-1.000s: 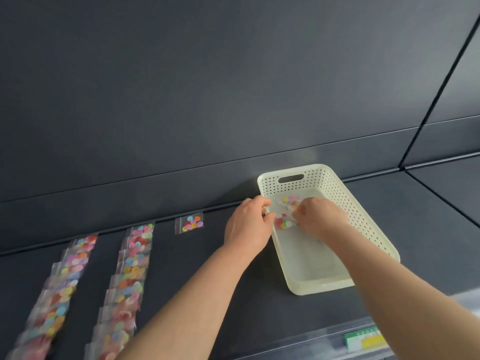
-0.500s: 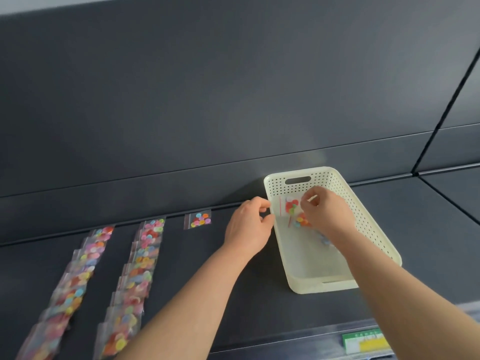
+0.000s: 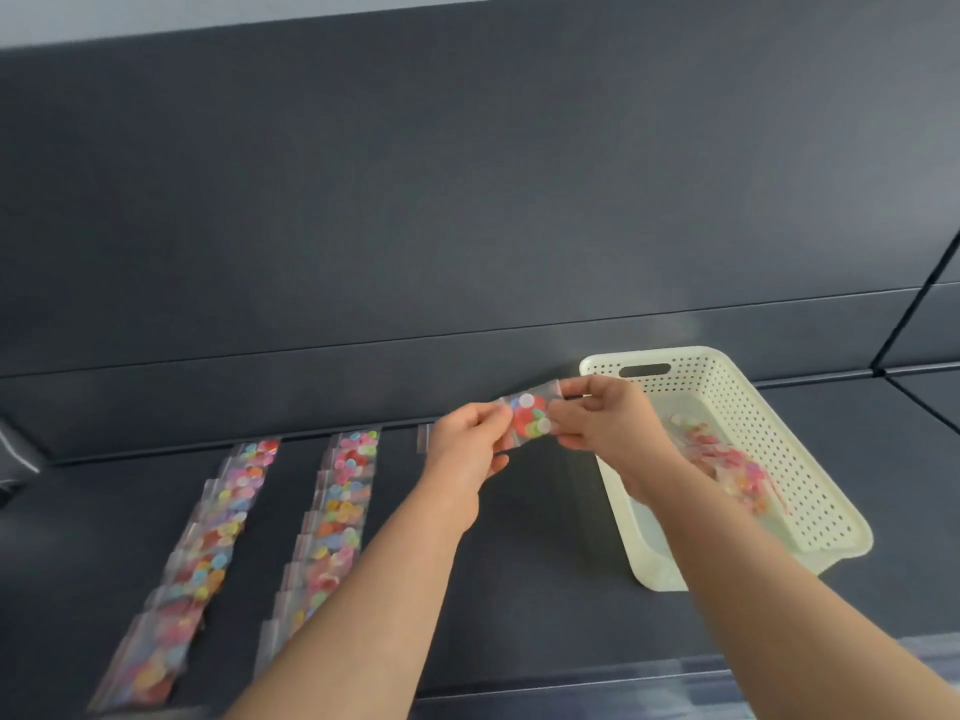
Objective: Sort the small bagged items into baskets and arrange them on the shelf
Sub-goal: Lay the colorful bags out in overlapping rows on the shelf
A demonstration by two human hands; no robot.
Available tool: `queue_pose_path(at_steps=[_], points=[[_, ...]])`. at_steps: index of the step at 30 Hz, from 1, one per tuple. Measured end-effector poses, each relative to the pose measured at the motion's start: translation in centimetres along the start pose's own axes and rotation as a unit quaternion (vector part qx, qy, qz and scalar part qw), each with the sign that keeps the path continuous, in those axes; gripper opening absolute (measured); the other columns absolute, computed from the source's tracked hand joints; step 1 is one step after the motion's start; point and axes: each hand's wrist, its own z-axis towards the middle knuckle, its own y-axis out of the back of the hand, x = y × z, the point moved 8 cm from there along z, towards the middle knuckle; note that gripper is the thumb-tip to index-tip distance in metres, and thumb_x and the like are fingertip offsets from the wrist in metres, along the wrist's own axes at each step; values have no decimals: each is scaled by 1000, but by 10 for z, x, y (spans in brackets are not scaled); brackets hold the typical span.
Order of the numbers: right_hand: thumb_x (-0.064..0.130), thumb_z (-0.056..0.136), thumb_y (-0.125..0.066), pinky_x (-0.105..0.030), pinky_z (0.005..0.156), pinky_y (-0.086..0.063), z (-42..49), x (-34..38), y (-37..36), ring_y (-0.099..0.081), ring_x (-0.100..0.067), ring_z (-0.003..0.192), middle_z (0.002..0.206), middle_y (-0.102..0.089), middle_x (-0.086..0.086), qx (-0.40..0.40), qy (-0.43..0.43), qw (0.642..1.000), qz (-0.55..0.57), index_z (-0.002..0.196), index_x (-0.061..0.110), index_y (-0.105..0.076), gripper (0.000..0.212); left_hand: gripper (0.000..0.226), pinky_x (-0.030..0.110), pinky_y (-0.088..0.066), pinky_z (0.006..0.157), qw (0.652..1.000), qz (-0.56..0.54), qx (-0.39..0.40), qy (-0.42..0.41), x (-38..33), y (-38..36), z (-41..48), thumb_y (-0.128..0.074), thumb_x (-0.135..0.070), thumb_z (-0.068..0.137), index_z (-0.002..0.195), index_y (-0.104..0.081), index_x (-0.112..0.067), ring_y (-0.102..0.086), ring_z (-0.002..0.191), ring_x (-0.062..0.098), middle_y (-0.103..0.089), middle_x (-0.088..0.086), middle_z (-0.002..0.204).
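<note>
A small clear bag of coloured buttons (image 3: 531, 415) is held up between both hands, left of the basket. My left hand (image 3: 467, 444) pinches its left edge and my right hand (image 3: 605, 420) pinches its right edge. The cream perforated basket (image 3: 769, 423) stands on the dark shelf (image 3: 519, 589) to the right, with several more button bags (image 3: 727, 465) lying inside. Two overlapping rows of button bags, the left row (image 3: 208, 543) and the middle row (image 3: 332, 517), run along the shelf. A single bag (image 3: 423, 436) at the back is mostly hidden behind my left hand.
The shelf's dark back panel (image 3: 467, 200) rises behind everything. A vertical divider (image 3: 914, 314) separates the adjoining shelf bay on the right. The shelf's front edge strip (image 3: 675, 683) runs along the bottom.
My right hand lifted a bag out of the basket and carried it left. My left hand left the basket's edge and took hold of the bag's other side.
</note>
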Motion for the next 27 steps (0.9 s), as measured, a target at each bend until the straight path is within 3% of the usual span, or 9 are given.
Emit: queue_pose_path(at_steps=[3,7,10,14,16,19,24,27], points=[[7,90,-61,-25,69,-55,0,-15,-26,-71,-16,80,87,-73,-6,17,-32,999,-4,100,11,-65,11,14,26,-56,70,999,36,-25,-5,4,23,0,-56,-22,98,100,-67,-13,-67,87,13,-72,4,98],[19,94,-57,-26,69,-54,3,-32,-53,-72,-14,85,92,-74,-4,33,-60,997,-29,99,16,-67,12,14,26,-54,63,994,93,-63,-18,11,53,2,-55,-21,97,93,-67,-13,-62,64,8,-65,-2,74],[17,92,-57,-24,62,-51,5,-46,-62,-71,-18,83,90,-74,-6,8,-74,996,-57,93,15,-71,14,16,24,-50,55,988,135,-69,-11,19,70,3,-58,-25,96,87,-67,-15,-60,59,7,-63,-3,70],[18,88,-66,-24,63,-53,3,-64,-82,-69,-15,76,85,-73,-5,27,-108,992,-64,101,14,-68,13,12,23,-51,55,983,167,-75,14,33,88,12,-58,-19,97,95,-68,-11,-62,65,8,-65,-1,75],[15,83,-70,-25,68,-56,7,-69,-89,-70,-14,79,82,-73,-3,28,-113,990,-84,107,17,-65,24,8,23,-54,58,982,173,-69,29,39,94,20,-58,-13,96,100,-66,-13,-65,70,10,-67,1,82],[15,79,-69,-30,75,-56,22,-68,-93,-68,-10,78,74,-72,4,-17,-79,985,-153,115,19,-62,37,13,28,-59,63,975,207,-82,26,40,101,35,-58,-8,94,87,-61,-19,-67,72,13,-68,3,84],[17,80,-72,-10,59,-39,38,-65,-102,-61,0,73,73,-68,10,-60,-39,978,-197,120,17,-58,42,9,43,-62,67,953,282,-110,17,42,107,64,-61,-13,92,91,-57,-21,-71,75,21,-68,2,82],[19,81,-73,-10,59,-35,41,-68,-106,-54,4,69,73,-65,11,-76,-34,971,-224,121,17,-58,42,10,41,-61,68,936,330,-118,8,47,109,76,-64,-17,90,93,-56,-23,-70,82,23,-70,5,92]])
